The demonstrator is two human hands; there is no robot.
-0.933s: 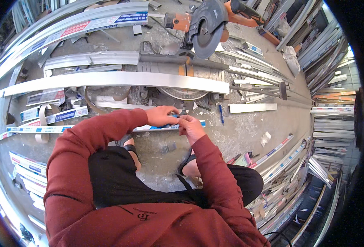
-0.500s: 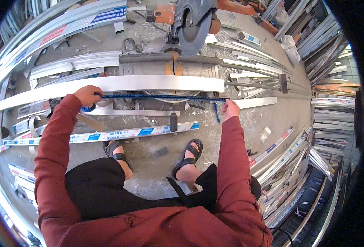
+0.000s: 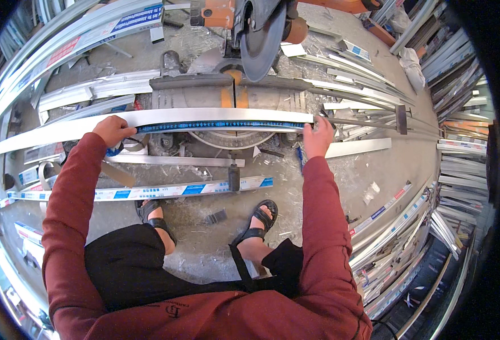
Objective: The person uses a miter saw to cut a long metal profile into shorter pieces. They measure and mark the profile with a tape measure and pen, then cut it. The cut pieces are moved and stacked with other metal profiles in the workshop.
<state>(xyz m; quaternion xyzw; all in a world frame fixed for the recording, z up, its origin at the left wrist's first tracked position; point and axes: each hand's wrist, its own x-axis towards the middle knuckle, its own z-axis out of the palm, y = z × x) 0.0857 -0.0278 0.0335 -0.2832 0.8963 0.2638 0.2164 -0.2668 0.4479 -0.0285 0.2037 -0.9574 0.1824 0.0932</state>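
Observation:
Across the base of a mitre saw point(image 3: 204, 99) lies a long pale metal bar point(image 3: 204, 117), running off to the left. A blue tape measure point(image 3: 227, 125) is stretched along the bar's near face. My left hand point(image 3: 114, 131) is closed round the tape's case, which the palm mostly hides, and rests against the bar. At the bar's right end, my right hand point(image 3: 319, 137) pinches the tape's tip, fingers touching the bar's end. The round saw blade point(image 3: 264, 48) is raised behind the bar.
A wrapped strip with blue and white film point(image 3: 193, 188) lies before my feet. Several metal offcuts point(image 3: 363, 147) are scattered on the right, with stacked profiles point(image 3: 464, 181) beyond. More long profiles point(image 3: 63, 51) lie at the far left. A black clamp handle point(image 3: 234, 178) stands below the saw base.
The tape has moved from just in front of the bar onto its near face. My right hand has risen to the bar's right end, and my left hand has shifted slightly left.

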